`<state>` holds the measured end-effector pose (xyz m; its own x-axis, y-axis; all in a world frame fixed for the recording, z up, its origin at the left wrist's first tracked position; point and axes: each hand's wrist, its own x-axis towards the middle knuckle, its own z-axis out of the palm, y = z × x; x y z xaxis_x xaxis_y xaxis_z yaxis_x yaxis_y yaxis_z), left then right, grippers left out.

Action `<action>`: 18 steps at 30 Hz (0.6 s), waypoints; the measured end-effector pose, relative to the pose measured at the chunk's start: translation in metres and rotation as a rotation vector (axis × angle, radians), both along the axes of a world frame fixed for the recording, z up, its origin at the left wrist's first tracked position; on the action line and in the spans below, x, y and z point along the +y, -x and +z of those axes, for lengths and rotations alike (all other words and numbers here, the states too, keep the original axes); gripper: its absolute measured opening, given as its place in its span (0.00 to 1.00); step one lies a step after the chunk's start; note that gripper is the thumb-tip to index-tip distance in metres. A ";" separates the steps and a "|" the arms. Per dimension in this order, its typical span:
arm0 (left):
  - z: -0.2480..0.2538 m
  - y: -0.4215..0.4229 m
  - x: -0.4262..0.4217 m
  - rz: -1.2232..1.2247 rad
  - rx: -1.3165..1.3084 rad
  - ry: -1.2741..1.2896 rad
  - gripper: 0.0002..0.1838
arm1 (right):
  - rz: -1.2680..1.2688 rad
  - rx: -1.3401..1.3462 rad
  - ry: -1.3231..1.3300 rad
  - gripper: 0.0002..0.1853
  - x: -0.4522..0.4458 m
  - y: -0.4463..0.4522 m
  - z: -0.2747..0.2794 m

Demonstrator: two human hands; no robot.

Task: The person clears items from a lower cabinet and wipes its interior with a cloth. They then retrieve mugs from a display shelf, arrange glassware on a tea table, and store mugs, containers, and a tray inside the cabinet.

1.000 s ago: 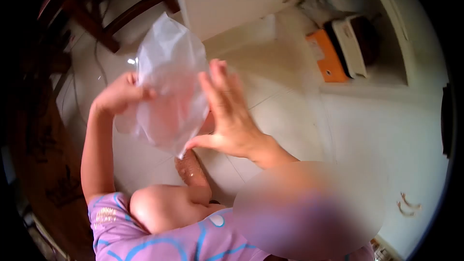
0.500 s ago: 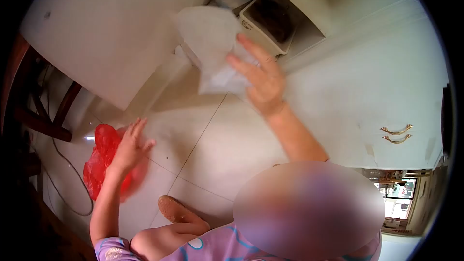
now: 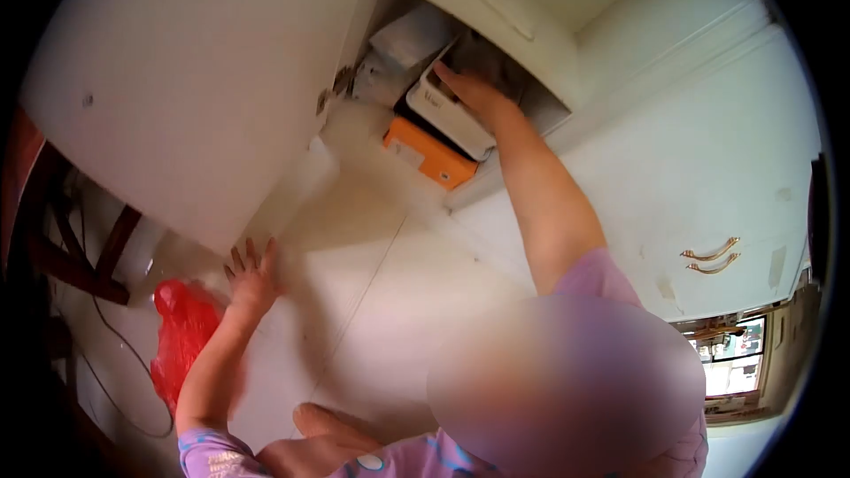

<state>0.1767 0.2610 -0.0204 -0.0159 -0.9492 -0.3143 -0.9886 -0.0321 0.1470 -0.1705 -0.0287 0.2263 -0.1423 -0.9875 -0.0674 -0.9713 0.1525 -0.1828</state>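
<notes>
While I reach the right hand (image 3: pixel 482 96) to the white box (image 3: pixel 450 115) in the far cupboard (image 3: pixel 531 53), I can't tell its grip; the left hand (image 3: pixel 254 285) spreads bare fingers (image 3: pixel 251 253) near the red bag (image 3: pixel 184 336). Next likely needs a gentle grip.

A red plastic bag (image 3: pixel 183 332) lies on the tiled floor (image 3: pixel 403 292).
</notes>
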 end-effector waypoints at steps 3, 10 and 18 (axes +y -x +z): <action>0.001 0.012 -0.030 0.068 -0.031 -0.225 0.64 | -0.020 -0.663 -0.251 0.43 -0.014 0.022 -0.018; -0.023 0.021 -0.036 -0.123 -0.273 -0.215 0.73 | 0.360 0.502 -0.079 0.24 0.004 -0.007 0.008; -0.031 0.020 -0.042 -0.119 -0.252 -0.238 0.72 | 0.485 0.072 0.802 0.18 -0.025 -0.081 0.192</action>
<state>0.1572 0.2191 -0.0518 -0.0157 -0.8453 -0.5341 -0.9918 0.0810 -0.0992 -0.0895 -0.0537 0.4187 0.3195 -0.6881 0.6515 -0.9089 -0.4171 0.0052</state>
